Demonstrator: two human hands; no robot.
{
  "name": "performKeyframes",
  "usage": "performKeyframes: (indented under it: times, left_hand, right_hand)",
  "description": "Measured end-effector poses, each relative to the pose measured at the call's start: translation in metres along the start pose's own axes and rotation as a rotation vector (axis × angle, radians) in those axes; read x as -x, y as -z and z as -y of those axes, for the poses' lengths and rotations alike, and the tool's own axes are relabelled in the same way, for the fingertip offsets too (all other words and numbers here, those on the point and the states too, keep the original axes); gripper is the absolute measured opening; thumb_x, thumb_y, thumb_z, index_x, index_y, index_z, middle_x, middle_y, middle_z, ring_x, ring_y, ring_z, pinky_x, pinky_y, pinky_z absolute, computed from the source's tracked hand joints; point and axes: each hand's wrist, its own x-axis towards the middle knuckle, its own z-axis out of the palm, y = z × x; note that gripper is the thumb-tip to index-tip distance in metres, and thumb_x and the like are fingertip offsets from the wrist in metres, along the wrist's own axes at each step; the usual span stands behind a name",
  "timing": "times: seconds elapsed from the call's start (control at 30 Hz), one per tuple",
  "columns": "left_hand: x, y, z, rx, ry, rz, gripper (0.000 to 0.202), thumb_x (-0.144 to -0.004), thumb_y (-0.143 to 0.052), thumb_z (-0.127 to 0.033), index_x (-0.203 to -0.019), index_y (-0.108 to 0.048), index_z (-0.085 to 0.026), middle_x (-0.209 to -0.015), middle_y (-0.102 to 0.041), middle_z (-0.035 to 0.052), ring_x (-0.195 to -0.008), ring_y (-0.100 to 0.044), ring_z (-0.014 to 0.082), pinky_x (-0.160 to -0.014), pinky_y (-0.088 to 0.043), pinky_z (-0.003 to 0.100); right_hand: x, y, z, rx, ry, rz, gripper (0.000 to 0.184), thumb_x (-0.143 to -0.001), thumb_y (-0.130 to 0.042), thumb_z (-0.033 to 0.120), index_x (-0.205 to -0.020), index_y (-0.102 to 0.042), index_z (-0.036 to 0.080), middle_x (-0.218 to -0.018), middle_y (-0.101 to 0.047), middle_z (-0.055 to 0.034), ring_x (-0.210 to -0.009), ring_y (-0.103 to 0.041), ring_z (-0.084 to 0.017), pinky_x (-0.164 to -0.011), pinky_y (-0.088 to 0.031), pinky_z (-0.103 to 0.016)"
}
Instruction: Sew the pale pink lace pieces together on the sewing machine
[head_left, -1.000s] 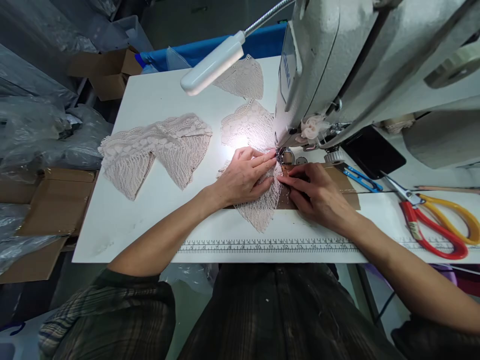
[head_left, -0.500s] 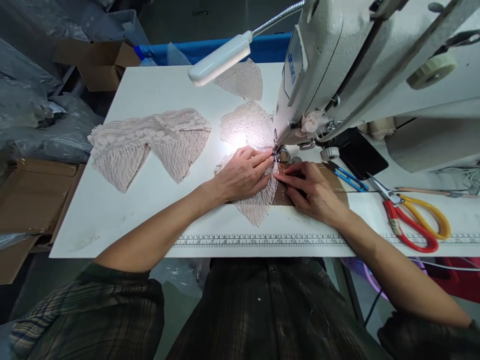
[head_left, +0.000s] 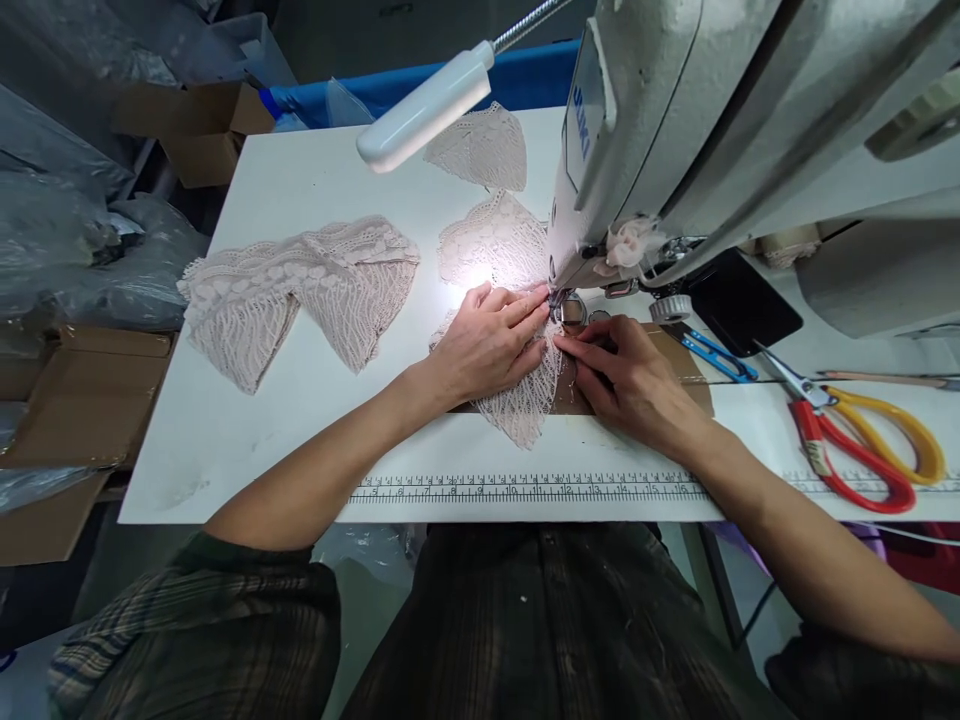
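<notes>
Pale pink lace fabric (head_left: 517, 410) lies under the needle area of a white sewing machine (head_left: 622, 130). My left hand (head_left: 491, 335) rests flat on the lace, fingers stretched toward the presser foot (head_left: 556, 300). At the lace's right edge, just in front of the foot, my right hand (head_left: 619, 370) has thumb and forefinger pinched on the fabric. Its other fingers are curled above a brown patch (head_left: 577, 390) on the table. More lace (head_left: 491, 240) spreads behind my left hand, brightly lit. The needle tip is too small to make out.
Joined lace pieces (head_left: 300, 280) lie at the left, another lace piece (head_left: 484, 145) at the back under a lamp (head_left: 427, 105). Rightward are blue thread snips (head_left: 716, 355), red-and-yellow scissors (head_left: 862, 440) and a black phone (head_left: 742, 300). A printed ruler (head_left: 525, 489) runs along the front edge.
The view has shifted slightly, so the machine and scissors appear farther right. Both hands keep nearly the same place and hold on the lace.
</notes>
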Motion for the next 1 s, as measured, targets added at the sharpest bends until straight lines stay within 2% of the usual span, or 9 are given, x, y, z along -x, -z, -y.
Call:
performKeyframes:
  times: [0.2,0.4,0.47,0.53,0.6,0.7,0.77,0.9,1.0]
  left_hand:
    - [-0.003,0.000,0.001,0.025,0.051,-0.003,0.047,-0.106,-0.038,-0.036,-0.139,-0.060,-0.012,-0.148,-0.062,0.0141,-0.114,-0.060,0.0324,-0.101,-0.042,0.051]
    - [-0.002,-0.005,0.008,0.038,0.055,-0.062,0.042,-0.106,-0.042,-0.036,-0.138,-0.059,-0.014,-0.143,-0.062,0.0175,-0.120,-0.060,0.0306,-0.100,-0.046,0.049]
    - [0.000,0.003,0.013,0.018,0.042,-0.099,0.039,-0.106,-0.045,-0.035,-0.135,-0.060,-0.013,-0.140,-0.062,0.0195,-0.118,-0.061,0.0295,-0.095,-0.050,0.047]
    - [0.006,0.017,0.016,-0.008,0.005,-0.115,0.031,-0.106,-0.047,-0.033,-0.125,-0.064,-0.014,-0.130,-0.067,0.0169,-0.106,-0.066,0.0262,-0.086,-0.053,0.044]
    - [0.014,0.033,0.014,0.023,-0.077,-0.071,0.024,-0.107,-0.049,-0.030,-0.110,-0.069,-0.016,-0.113,-0.073,0.0118,-0.091,-0.068,0.0216,-0.079,-0.054,0.040]
    - [0.031,0.048,0.005,0.225,-0.210,0.050,0.024,-0.104,-0.058,-0.036,-0.108,-0.071,-0.015,-0.106,-0.075,0.0100,-0.091,-0.071,0.0200,-0.077,-0.058,0.036]
    - [0.040,0.048,-0.001,0.316,-0.234,0.081,0.028,-0.102,-0.062,-0.041,-0.108,-0.072,-0.015,-0.110,-0.075,0.0116,-0.097,-0.072,0.0213,-0.080,-0.061,0.038]
    - [0.047,0.039,-0.005,0.368,-0.163,0.050,0.026,-0.105,-0.056,-0.031,-0.091,-0.072,-0.017,-0.107,-0.076,0.0115,-0.094,-0.073,0.0202,-0.083,-0.063,0.040]
    - [0.045,0.037,-0.004,0.453,-0.132,0.027,0.022,-0.105,-0.057,-0.028,-0.093,-0.073,-0.017,-0.105,-0.077,0.0099,-0.094,-0.074,0.0186,-0.082,-0.065,0.037]
  right_hand:
    - [-0.002,-0.005,-0.005,0.015,0.007,-0.002,0.039,-0.102,-0.045,0.029,-0.130,-0.071,0.021,-0.110,-0.058,-0.0142,-0.096,-0.059,-0.023,-0.084,-0.060,-0.043]
    - [0.000,0.001,-0.007,-0.080,-0.120,-0.026,0.040,-0.099,-0.051,0.031,-0.132,-0.071,0.022,-0.116,-0.062,-0.0136,-0.101,-0.064,-0.022,-0.091,-0.060,-0.043]
    - [-0.003,0.009,-0.010,-0.140,-0.165,-0.004,0.041,-0.097,-0.053,0.030,-0.132,-0.071,0.021,-0.114,-0.065,-0.0126,-0.096,-0.065,-0.021,-0.087,-0.061,-0.041]
    - [-0.004,0.020,-0.015,-0.221,-0.209,0.050,0.040,-0.097,-0.054,0.031,-0.130,-0.073,0.021,-0.105,-0.068,-0.0106,-0.085,-0.064,-0.019,-0.078,-0.060,-0.037]
    - [-0.003,0.030,-0.019,-0.296,-0.255,0.095,0.038,-0.097,-0.054,0.035,-0.125,-0.075,0.020,-0.095,-0.069,-0.0091,-0.076,-0.063,-0.017,-0.070,-0.058,-0.035]
    - [0.004,0.037,-0.021,-0.338,-0.289,0.096,0.038,-0.097,-0.054,0.039,-0.121,-0.077,0.021,-0.098,-0.070,-0.0098,-0.075,-0.065,-0.018,-0.065,-0.058,-0.034]
    - [0.008,0.037,-0.020,-0.319,-0.278,0.074,0.038,-0.097,-0.053,0.039,-0.120,-0.077,0.021,-0.103,-0.070,-0.0104,-0.078,-0.067,-0.018,-0.065,-0.059,-0.034]
    - [0.011,0.033,-0.014,-0.249,-0.197,0.040,0.037,-0.096,-0.052,0.035,-0.119,-0.077,0.020,-0.105,-0.071,-0.0102,-0.083,-0.070,-0.019,-0.074,-0.062,-0.037]
    - [0.010,0.035,-0.011,-0.214,-0.122,0.028,0.036,-0.097,-0.050,0.029,-0.118,-0.077,0.020,-0.108,-0.072,-0.0098,-0.093,-0.071,-0.020,-0.084,-0.062,-0.037]
